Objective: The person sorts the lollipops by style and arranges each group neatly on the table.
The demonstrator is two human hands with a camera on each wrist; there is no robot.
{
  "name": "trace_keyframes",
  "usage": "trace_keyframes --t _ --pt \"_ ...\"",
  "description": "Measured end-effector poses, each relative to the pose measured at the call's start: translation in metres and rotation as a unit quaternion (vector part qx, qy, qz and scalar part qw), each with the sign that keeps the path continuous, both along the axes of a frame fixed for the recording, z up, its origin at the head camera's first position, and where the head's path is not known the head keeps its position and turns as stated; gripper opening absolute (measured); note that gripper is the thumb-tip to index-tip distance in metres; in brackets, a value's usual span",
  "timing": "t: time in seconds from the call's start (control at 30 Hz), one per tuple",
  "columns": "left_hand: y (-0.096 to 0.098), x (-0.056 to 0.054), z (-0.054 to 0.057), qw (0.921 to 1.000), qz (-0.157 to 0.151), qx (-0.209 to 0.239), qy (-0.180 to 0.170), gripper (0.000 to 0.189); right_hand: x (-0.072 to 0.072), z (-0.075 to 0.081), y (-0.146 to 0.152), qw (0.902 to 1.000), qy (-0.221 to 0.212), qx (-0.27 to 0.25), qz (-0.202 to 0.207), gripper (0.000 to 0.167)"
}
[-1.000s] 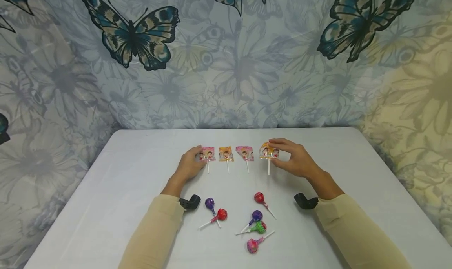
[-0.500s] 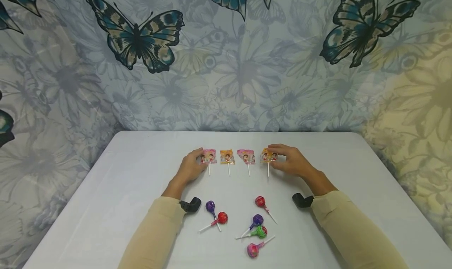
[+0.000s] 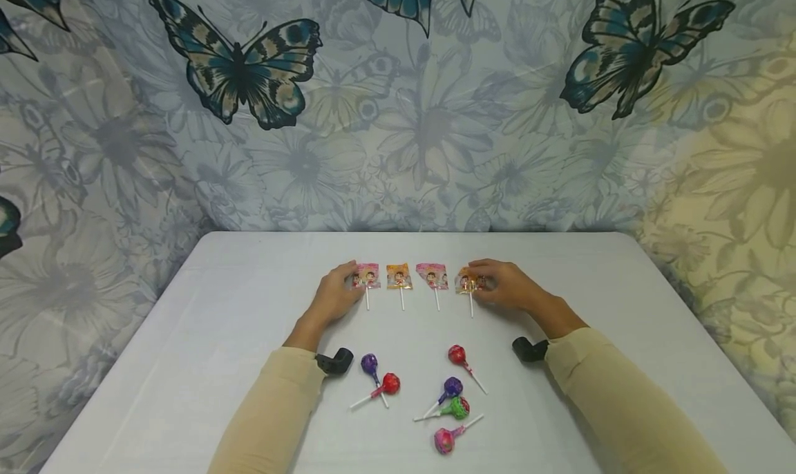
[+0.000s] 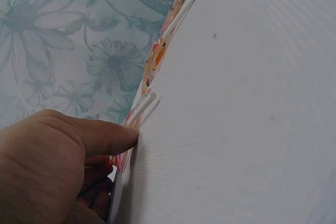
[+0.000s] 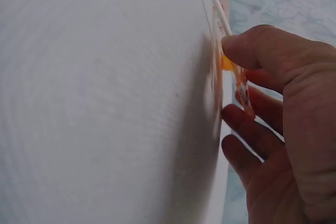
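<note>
Four lollipops would be several: they stand in a row near the far edge, in flat square wrappers with white sticks towards me. My left hand (image 3: 332, 296) pinches the side of the leftmost pink-wrapped lollipop (image 3: 370, 276); its thumb (image 4: 118, 137) lies on the wrapper in the left wrist view. At the row's right end, my right hand (image 3: 513, 286) holds an orange-wrapped lollipop (image 3: 463, 282) between thumb and fingers, close over the table in the right wrist view. Between the hands lie an orange-wrapped lollipop (image 3: 399, 277) and a pink-wrapped one (image 3: 432, 276).
Nearer on the white table (image 3: 155, 363) lie several round lollipops. A purple one (image 3: 370, 363) crosses a red one (image 3: 390, 383) at left. At right are a red one (image 3: 457, 354), a purple one (image 3: 453, 387), a green one (image 3: 460, 408) and a pink one (image 3: 444, 440).
My right hand has moved slightly left and down with the orange-wrapped lollipop, bringing it level with the row. My left hand keeps its place at the pink-wrapped lollipop.
</note>
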State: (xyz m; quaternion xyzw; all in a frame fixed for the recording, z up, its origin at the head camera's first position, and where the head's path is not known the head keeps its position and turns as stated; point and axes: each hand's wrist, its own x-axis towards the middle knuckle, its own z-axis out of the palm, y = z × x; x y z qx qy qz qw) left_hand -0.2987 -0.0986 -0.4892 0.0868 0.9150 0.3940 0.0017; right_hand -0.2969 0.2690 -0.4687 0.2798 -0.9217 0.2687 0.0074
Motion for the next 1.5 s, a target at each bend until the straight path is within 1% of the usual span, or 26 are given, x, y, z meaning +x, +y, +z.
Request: trace_keyframes --t 0.1,0.27,0.47,0.53,0.7,0.9,0.97,1.07,1.17,1.27,1.4,1.5 --pt "0.000 0.001 -0.001 1.0000 0.002 0.001 0.001 0.053 0.000 0.000 -0.001 0.9998 0.007 0.018 0.011 0.044" --pt "-0.001 0.003 -0.002 1.0000 0.006 0.002 -0.002 0.053 0.002 0.001 -0.002 0.9991 0.006 0.037 0.018 0.041" --pt "0.000 0.005 -0.002 1.0000 0.007 -0.001 -0.002 0.055 0.001 0.002 -0.001 0.9981 0.027 0.051 0.023 0.040" --pt "0.000 0.006 -0.002 1.0000 0.008 0.000 0.000 0.055 0.001 0.001 -0.001 0.9980 0.028 0.053 0.021 0.039" --pt "0.001 0.008 -0.003 0.9999 0.008 0.008 0.002 0.055 0.002 0.000 0.000 0.9983 0.012 0.057 0.005 0.039" --pt "0.002 0.010 -0.006 0.9999 0.010 0.005 0.008 0.054 0.004 0.000 0.000 0.9981 0.002 0.061 -0.012 0.038" --pt "0.001 0.010 -0.007 0.9998 0.010 0.011 0.013 0.055 0.005 0.002 0.001 0.9979 0.002 0.063 -0.017 0.038" --pt "-0.001 0.008 -0.004 0.9995 0.009 0.028 0.012 0.057 0.006 0.006 0.002 0.9979 -0.002 0.060 -0.023 0.039" --pt "-0.004 0.006 0.004 0.9989 0.008 0.047 0.004 0.059 0.009 0.012 0.004 0.9983 -0.001 0.053 -0.025 0.039" --pt "-0.004 0.007 0.017 0.9986 0.006 0.052 -0.003 0.058 0.012 0.019 0.005 0.9987 0.011 0.041 -0.028 0.039" --pt "-0.004 0.016 0.038 0.9989 0.000 0.047 0.000 0.056 0.018 0.030 0.007 0.9990 0.021 0.027 -0.030 0.041" --pt "-0.004 0.025 0.050 0.9990 -0.008 0.044 0.006 0.056 0.023 0.037 0.008 0.9990 0.028 0.018 -0.029 0.042"
